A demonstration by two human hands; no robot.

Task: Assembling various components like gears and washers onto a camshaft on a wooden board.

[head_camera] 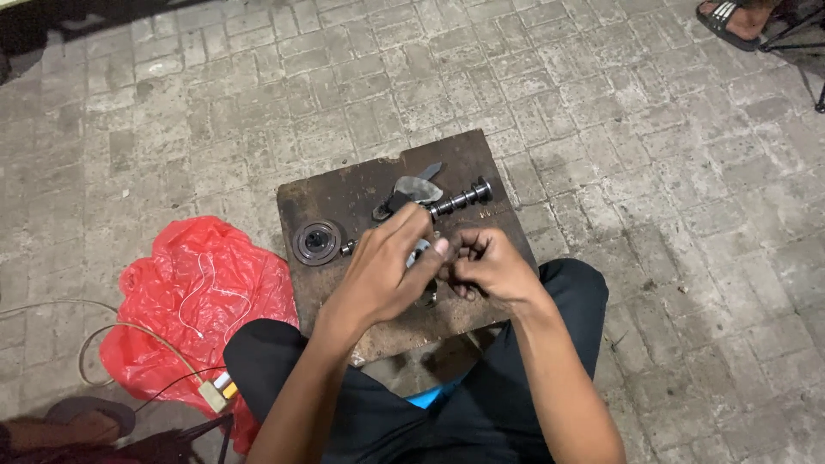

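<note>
My left hand (pixel 383 268) and my right hand (pixel 488 265) meet over a dark, oily metal plate (pixel 326 199) that rests across my lap. Both hands close together on a small metal part (pixel 421 253), mostly hidden by the fingers. Just beyond them a camshaft (pixel 455 202) lies on the plate beside a flat grey metal piece (pixel 415 187). A round bearing-like disc (pixel 316 241) sits at the plate's left side, near my left wrist.
A crumpled red plastic bag (pixel 198 301) lies on the brick paving to my left, with a pale cable and a small plug (pixel 215 393) across it. Another person's sandalled foot (pixel 730 17) is at the top right, and a sandal (pixel 90 417) at the bottom left.
</note>
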